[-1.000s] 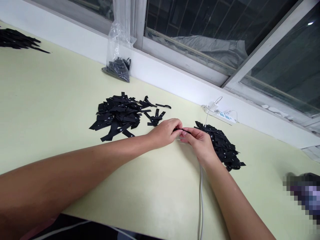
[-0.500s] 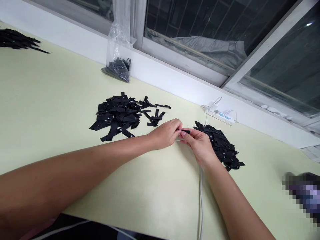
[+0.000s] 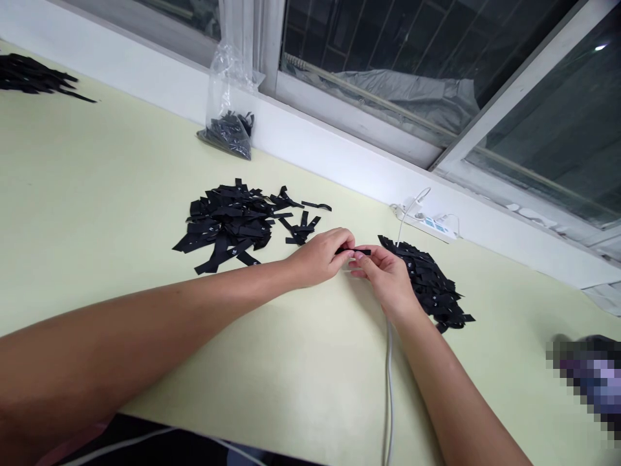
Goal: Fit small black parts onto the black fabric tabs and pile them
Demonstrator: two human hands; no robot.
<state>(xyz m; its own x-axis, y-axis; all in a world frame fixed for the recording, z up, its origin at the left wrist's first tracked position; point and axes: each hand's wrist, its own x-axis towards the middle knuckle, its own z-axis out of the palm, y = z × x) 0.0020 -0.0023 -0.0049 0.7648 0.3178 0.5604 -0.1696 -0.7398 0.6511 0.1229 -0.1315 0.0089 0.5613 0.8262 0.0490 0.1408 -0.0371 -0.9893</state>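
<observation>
Between my two hands a short black fabric strip (image 3: 361, 251) is held above the pale table. My left hand (image 3: 323, 257) has its fingers closed on the strip's left part, which the fingers partly hide. My right hand (image 3: 385, 275) pinches the strip's right part between thumb and fingers. Left of my hands lies a loose pile of black fabric strips (image 3: 230, 217), some with small white marks. A few strips (image 3: 301, 230) lie apart near my left hand. Just behind my right hand is another black strip pile (image 3: 434, 285).
A clear plastic bag (image 3: 227, 133) of black strips stands against the white ledge. More strips (image 3: 33, 74) lie at far left. A power strip (image 3: 429, 225) sits at the back, and its grey cable (image 3: 389, 388) runs under my right wrist. A pixelated object (image 3: 592, 375) is at right.
The fingers of my left hand have shifted slightly, and more of the black strip shows between my hands. The piles look unchanged.
</observation>
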